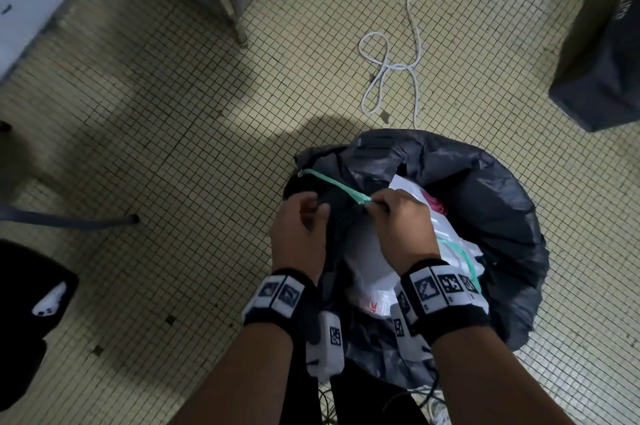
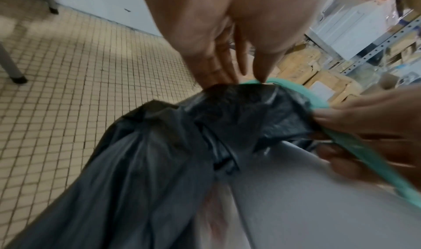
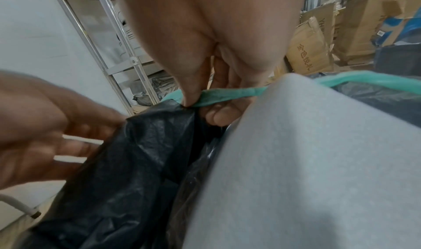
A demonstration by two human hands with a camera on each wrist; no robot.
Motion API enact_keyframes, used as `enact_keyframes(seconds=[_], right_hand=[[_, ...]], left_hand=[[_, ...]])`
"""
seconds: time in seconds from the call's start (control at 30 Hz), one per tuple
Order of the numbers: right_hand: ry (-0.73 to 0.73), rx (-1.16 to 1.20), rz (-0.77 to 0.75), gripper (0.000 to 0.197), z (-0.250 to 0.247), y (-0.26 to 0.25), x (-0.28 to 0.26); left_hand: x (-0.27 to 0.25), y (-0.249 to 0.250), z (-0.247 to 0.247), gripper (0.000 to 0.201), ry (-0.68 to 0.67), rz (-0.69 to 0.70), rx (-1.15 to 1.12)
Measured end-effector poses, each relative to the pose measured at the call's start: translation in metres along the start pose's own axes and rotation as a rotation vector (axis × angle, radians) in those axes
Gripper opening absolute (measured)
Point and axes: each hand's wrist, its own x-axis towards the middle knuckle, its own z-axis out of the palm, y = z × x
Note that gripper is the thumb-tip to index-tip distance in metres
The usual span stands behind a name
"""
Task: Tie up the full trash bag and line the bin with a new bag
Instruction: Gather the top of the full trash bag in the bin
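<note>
- The black plastic trash bag [image 1: 478, 189], stuffed with white plastic waste [image 1: 377, 261], stands on the beige small-tiled floor [image 1: 173, 133], its mouth open.
- The left hand [image 1: 299, 234] pinches a gathered fold of the bag's black rim between thumb and fingers.
- The right hand [image 1: 401, 227] pinches the teal plastic drawstring [image 1: 332, 183], which runs taut along the rim.
- A white cable [image 1: 384, 67] lies looped on the floor beyond the bag.
</note>
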Motion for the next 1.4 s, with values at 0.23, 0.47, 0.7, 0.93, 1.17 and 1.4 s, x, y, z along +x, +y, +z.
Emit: enact_keyframes(seconds=[0.23,0.47,0.7,0.93,1.17,1.4], right_hand=[[0.072,0.066,0.065,0.01,0.003,0.009,-0.015],[-0.093,-0.167,0.033,0.021,-0.005,0.006,-0.007],[0.045,0.009,-0.072,0.038,-0.024,-0.042,0.017],[-0.161,-0.397,-0.192,0.046,-0.005,-0.066,0.032],[-0.142,-0.259,-0.141,0.013,-0.003,-0.057,0.033],[-0.227,-0.34,-0.181,0.018,0.002,-0.061,0.038]], left_hand=[[0.038,-0.003,0.011,0.03,-0.253,-0.024,0.238],[0.039,-0.008,0.007,0.01,-0.12,-0.02,0.136],[0.008,-0.002,-0.006,0.008,0.031,0.163,0.116],[-0.011,0.0,-0.009,0.014,0.089,0.282,0.104],[-0.001,-0.006,-0.022,0.016,-0.089,0.212,-0.075],[0.007,-0.005,-0.028,0.012,-0.218,0.192,-0.163]])
